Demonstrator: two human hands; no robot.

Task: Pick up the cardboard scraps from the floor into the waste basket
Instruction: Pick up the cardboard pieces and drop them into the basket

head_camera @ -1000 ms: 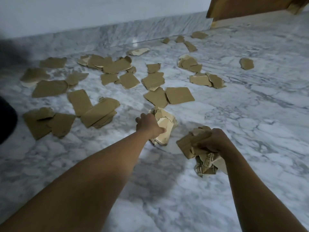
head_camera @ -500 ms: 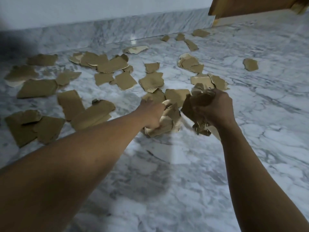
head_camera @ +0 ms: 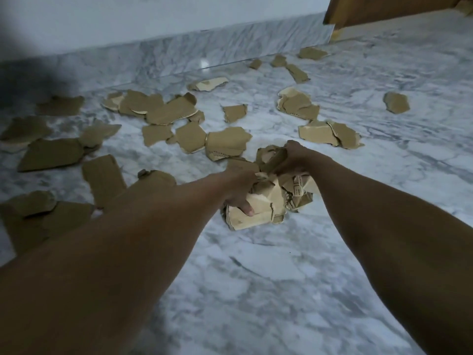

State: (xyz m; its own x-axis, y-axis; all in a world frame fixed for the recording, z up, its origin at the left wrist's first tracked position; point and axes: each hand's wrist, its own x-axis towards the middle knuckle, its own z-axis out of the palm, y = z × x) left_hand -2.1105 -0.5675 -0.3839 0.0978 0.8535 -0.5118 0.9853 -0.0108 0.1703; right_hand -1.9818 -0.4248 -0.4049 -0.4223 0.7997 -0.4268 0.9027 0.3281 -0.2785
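Several torn brown cardboard scraps (head_camera: 227, 142) lie scattered over the marble floor (head_camera: 256, 278), mostly to the left and ahead. My left hand (head_camera: 239, 190) grips a bundle of pale folded scraps (head_camera: 258, 208), thumb pressed on its front. My right hand (head_camera: 291, 160) holds a crumpled wad of scraps (head_camera: 299, 193) right beside it, the two bundles touching in the middle of the view. The waste basket is not in view.
A marble skirting and white wall (head_camera: 179, 47) run along the far side. A wooden furniture piece (head_camera: 384, 8) stands at the top right. More scraps (head_camera: 395, 102) lie apart on the right; a dark shadow covers the top left corner.
My right hand moved up and left with its wad until it met the bundle in my left hand. My view shifted closer to the scattered scraps.
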